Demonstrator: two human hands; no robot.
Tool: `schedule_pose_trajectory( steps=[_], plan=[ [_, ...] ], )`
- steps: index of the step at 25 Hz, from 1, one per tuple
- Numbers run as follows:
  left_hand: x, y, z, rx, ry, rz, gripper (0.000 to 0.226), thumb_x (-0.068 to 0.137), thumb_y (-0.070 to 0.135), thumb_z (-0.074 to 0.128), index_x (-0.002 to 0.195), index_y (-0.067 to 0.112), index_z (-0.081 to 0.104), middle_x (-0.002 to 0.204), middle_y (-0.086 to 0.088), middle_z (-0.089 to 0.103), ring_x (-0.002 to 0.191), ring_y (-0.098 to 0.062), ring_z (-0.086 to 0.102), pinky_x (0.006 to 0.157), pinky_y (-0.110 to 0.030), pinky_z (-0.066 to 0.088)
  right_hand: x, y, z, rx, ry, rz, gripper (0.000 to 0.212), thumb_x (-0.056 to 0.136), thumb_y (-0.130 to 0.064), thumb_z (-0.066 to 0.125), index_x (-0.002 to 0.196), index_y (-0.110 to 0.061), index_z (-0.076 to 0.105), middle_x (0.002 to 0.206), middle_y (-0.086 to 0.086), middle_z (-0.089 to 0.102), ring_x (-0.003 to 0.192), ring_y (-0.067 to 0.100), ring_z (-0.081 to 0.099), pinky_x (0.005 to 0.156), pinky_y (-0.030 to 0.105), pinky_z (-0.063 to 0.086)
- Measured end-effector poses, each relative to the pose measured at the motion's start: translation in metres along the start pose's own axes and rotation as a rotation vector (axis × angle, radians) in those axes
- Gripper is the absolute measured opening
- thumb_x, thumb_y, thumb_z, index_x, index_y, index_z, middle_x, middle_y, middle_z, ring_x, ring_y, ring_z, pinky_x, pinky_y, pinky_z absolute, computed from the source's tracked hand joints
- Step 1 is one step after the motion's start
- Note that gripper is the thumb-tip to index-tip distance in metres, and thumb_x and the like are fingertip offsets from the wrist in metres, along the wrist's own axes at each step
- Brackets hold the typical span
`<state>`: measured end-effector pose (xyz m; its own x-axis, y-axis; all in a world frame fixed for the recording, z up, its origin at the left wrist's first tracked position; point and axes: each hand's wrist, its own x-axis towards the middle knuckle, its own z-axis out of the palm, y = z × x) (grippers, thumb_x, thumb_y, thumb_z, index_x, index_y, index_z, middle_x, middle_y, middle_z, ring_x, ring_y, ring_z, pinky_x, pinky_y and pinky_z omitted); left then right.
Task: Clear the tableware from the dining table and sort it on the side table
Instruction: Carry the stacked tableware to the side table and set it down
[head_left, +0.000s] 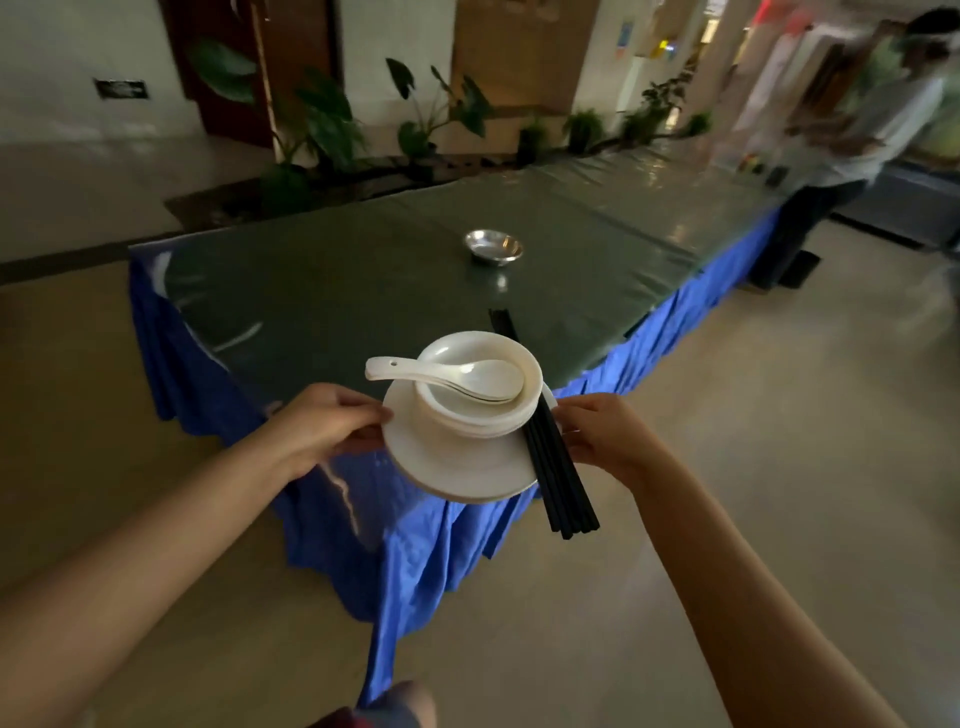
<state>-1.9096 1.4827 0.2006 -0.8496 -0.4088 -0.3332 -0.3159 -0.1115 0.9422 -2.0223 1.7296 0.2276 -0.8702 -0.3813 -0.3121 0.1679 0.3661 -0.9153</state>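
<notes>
I carry a stack of white plates (447, 462) in the air, just in front of the near corner of a long table (337, 280). My left hand (332, 421) grips the stack's left rim and my right hand (597, 436) grips its right rim. Stacked white bowls (452, 410) sit on the plates, with white spoons (457, 374) lying in the top bowl. A bundle of black chopsticks (556, 467) lies across the right side of the stack, under my right thumb.
The table has a dark glossy top and a blue skirt (415, 561). A small metal bowl (493, 247) stands on it further back. A person (841, 156) stands at the table's far right end. Potted plants (322, 124) line the far side.
</notes>
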Motion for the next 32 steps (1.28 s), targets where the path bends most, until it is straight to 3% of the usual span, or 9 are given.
schedule_pose_trajectory(
  steps=[2, 6, 10, 13, 16, 19, 24, 29, 32],
  plan=[
    [0.026, 0.007, 0.017, -0.037, 0.054, 0.001, 0.007, 0.083, -0.006, 0.060, 0.078, -0.003, 0.065, 0.063, -0.013, 0.067, 0.047, -0.011, 0.066, 0.045, -0.018, 0.054, 0.039, -0.005, -0.017, 0.009, -0.056, -0.012, 0.019, 0.089, 0.002, 0.046, 0.091, 0.007, 0.064, 0.077, 0.015, 0.046, 0.052, 0.017, 0.047, 0.042, 0.017, 0.049],
    [0.097, 0.017, 0.037, -0.078, 0.118, 0.002, 0.011, 0.082, -0.006, 0.060, 0.073, -0.001, 0.066, 0.055, -0.008, 0.070, 0.050, -0.013, 0.068, 0.050, -0.022, 0.057, 0.130, -0.015, -0.042, 0.007, -0.141, -0.037, 0.022, 0.089, 0.004, 0.046, 0.100, 0.018, 0.059, 0.064, 0.009, 0.041, 0.043, 0.012, 0.042, 0.041, 0.018, 0.048],
    [0.176, 0.043, 0.054, -0.077, 0.170, 0.005, 0.009, 0.082, -0.005, 0.060, 0.077, -0.001, 0.067, 0.062, -0.009, 0.071, 0.055, -0.013, 0.069, 0.053, -0.023, 0.057, 0.224, -0.037, -0.065, -0.008, -0.179, -0.037, 0.023, 0.088, 0.004, 0.044, 0.097, 0.021, 0.056, 0.045, 0.002, 0.037, 0.035, 0.008, 0.037, 0.038, 0.017, 0.045],
    [0.222, 0.060, 0.063, -0.079, 0.200, 0.002, 0.007, 0.081, -0.002, 0.062, 0.080, 0.001, 0.068, 0.070, -0.010, 0.073, 0.063, -0.015, 0.071, 0.057, -0.024, 0.058, 0.287, -0.052, -0.074, -0.006, -0.235, -0.036, 0.021, 0.088, 0.004, 0.045, 0.085, 0.005, 0.067, 0.037, -0.005, 0.043, 0.032, 0.005, 0.042, 0.038, 0.016, 0.044],
    [0.263, 0.070, 0.068, -0.077, 0.239, -0.027, 0.006, 0.081, 0.000, 0.064, 0.084, 0.002, 0.069, 0.083, -0.015, 0.073, 0.078, -0.022, 0.071, 0.067, -0.028, 0.060, 0.345, -0.061, -0.078, -0.029, -0.291, -0.035, 0.027, 0.088, 0.003, 0.047, 0.077, -0.008, 0.069, 0.040, -0.005, 0.055, 0.037, 0.005, 0.053, 0.041, 0.017, 0.047],
    [0.300, 0.064, 0.074, -0.093, 0.271, -0.065, 0.008, 0.080, 0.002, 0.066, 0.083, 0.007, 0.071, 0.084, -0.010, 0.075, 0.080, -0.020, 0.072, 0.069, -0.028, 0.060, 0.402, -0.060, -0.074, -0.070, -0.342, -0.014, 0.032, 0.087, 0.002, 0.048, 0.073, -0.016, 0.070, 0.053, 0.001, 0.065, 0.046, 0.009, 0.063, 0.046, 0.021, 0.052],
    [0.371, 0.040, 0.089, -0.150, 0.405, -0.171, 0.023, 0.079, 0.003, 0.067, 0.103, 0.000, 0.066, 0.099, -0.013, 0.071, 0.092, -0.023, 0.069, 0.082, -0.037, 0.055, 0.501, -0.048, -0.062, -0.131, -0.467, 0.038, 0.026, 0.088, 0.003, 0.048, 0.088, -0.009, 0.070, 0.071, 0.010, 0.070, 0.056, 0.015, 0.069, 0.051, 0.024, 0.055],
    [0.440, 0.011, 0.103, -0.186, 0.559, -0.223, 0.011, 0.080, 0.002, 0.065, 0.088, 0.008, 0.070, 0.094, -0.013, 0.072, 0.082, -0.017, 0.072, 0.064, -0.025, 0.058, 0.600, -0.030, -0.045, -0.197, -0.609, 0.086, 0.026, 0.087, 0.001, 0.048, 0.097, -0.007, 0.070, 0.081, 0.014, 0.070, 0.068, 0.024, 0.068, 0.066, 0.034, 0.060],
    [0.473, -0.003, 0.106, -0.201, 0.623, -0.261, 0.013, 0.079, 0.001, 0.063, 0.083, 0.009, 0.072, 0.087, -0.010, 0.074, 0.079, -0.016, 0.072, 0.062, -0.022, 0.058, 0.645, -0.021, -0.034, -0.239, -0.656, 0.108, 0.027, 0.087, -0.001, 0.049, 0.098, -0.011, 0.071, 0.083, 0.016, 0.071, 0.072, 0.026, 0.068, 0.070, 0.036, 0.060]
  ],
)
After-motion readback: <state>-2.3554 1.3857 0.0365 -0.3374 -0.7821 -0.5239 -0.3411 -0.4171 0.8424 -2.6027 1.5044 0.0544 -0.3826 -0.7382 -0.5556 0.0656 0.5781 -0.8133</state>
